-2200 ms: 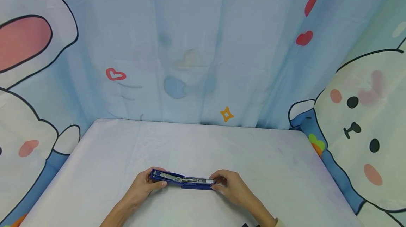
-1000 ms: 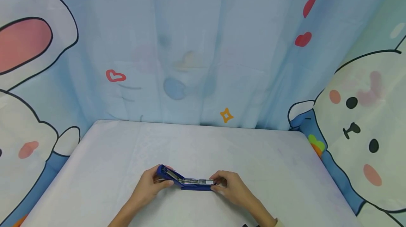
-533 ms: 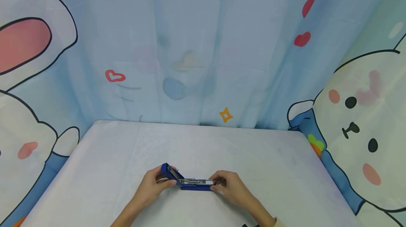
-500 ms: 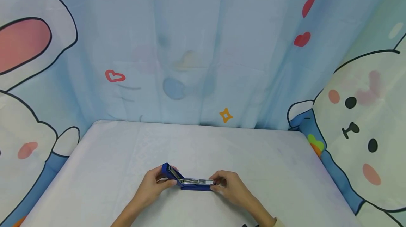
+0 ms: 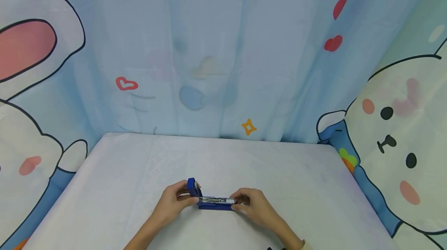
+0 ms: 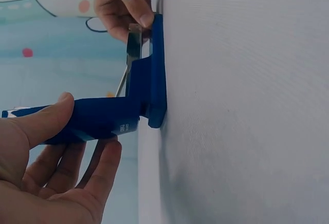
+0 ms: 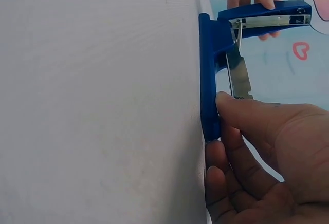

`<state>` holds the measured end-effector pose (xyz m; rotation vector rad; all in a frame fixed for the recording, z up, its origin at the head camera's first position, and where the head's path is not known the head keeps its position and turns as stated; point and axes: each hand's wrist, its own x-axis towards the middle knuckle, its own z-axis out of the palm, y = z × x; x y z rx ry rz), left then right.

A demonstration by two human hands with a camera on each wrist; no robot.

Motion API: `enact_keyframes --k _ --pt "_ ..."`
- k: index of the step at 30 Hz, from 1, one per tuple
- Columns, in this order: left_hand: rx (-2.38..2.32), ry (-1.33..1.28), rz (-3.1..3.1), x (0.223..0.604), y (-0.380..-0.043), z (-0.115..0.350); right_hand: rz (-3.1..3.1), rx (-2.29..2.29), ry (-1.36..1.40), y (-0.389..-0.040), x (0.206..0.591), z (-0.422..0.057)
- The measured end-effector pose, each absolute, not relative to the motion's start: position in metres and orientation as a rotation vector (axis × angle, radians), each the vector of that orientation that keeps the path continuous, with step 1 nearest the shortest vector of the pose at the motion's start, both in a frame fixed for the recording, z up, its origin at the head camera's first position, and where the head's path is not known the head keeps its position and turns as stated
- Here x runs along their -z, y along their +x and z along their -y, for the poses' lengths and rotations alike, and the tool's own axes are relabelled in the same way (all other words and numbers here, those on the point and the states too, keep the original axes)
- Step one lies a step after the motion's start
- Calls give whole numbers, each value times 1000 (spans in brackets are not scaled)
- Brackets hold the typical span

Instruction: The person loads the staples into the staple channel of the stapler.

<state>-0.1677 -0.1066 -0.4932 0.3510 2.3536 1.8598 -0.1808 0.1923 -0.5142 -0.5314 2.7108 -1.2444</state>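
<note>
A blue stapler (image 5: 216, 206) stands on the white-covered table, its top cover swung up to roughly a right angle from the base. My left hand (image 5: 177, 200) grips that raised cover (image 6: 97, 118) between thumb and fingers. The metal staple tray (image 7: 238, 75) lies exposed above the base, tilted slightly up from it in the right wrist view. At the base's front end, my right hand (image 5: 254, 205) pinches the stapler with thumb and fingers. The right thumb (image 7: 231, 108) sits right at the front of the base, by the tip of the tray.
The white table (image 5: 223, 164) stretches out behind and to both sides of the stapler. A blue cartoon curtain (image 5: 209, 48) hangs behind its far edge. A small dark object (image 5: 269, 248) peeks in at the bottom edge, near the right forearm.
My left hand has swung the stapler's cover from nearly flat out to the left up to about upright, moving right toward the hinge. The right hand and base stay in place.
</note>
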Motion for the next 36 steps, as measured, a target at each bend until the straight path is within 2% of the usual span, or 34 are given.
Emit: enact_keyframes --k 16,36 --pt "-1824 342 -2372 489 -171 94 -2750 1226 -507 -182 516 -190" --pt "-1684 457 -2526 491 -174 81 -2694 1257 -462 -186 516 -186"
